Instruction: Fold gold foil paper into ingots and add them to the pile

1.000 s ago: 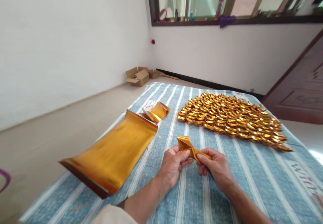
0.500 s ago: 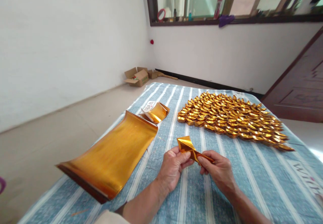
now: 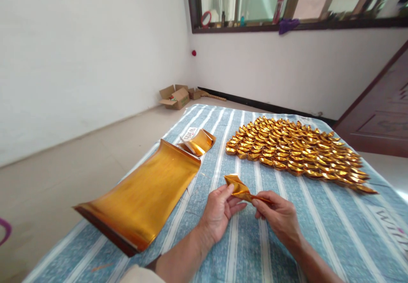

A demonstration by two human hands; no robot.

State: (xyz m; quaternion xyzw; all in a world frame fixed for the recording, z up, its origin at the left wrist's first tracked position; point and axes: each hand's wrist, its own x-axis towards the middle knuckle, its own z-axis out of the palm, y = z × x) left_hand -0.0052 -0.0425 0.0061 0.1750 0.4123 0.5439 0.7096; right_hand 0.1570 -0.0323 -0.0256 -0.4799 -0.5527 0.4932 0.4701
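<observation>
A partly folded piece of gold foil paper (image 3: 239,188) is held between both hands above the striped cloth. My left hand (image 3: 218,210) pinches its left part, thumb on top and the other fingers beneath. At the right end, my right hand (image 3: 277,213) grips a narrow folded strip of the same piece between thumb and fingers. Left of my hands lies a large stack of gold foil sheets (image 3: 143,198) with curled edges. Beyond it sits a smaller curled gold foil piece (image 3: 201,142). Many folded gold foil ingots (image 3: 296,151) stand in close rows at the far right.
The blue and white striped cloth (image 3: 181,236) covers the table. On the floor behind it stands an open cardboard box (image 3: 176,98) by the wall. A brown door (image 3: 379,108) is at the right. Bottles and a round mirror (image 3: 206,19) line the window sill.
The foil's left part has been folded over further, its upper flap now lower. My left thumb has shifted up and left along the foil. The view has turned slightly.
</observation>
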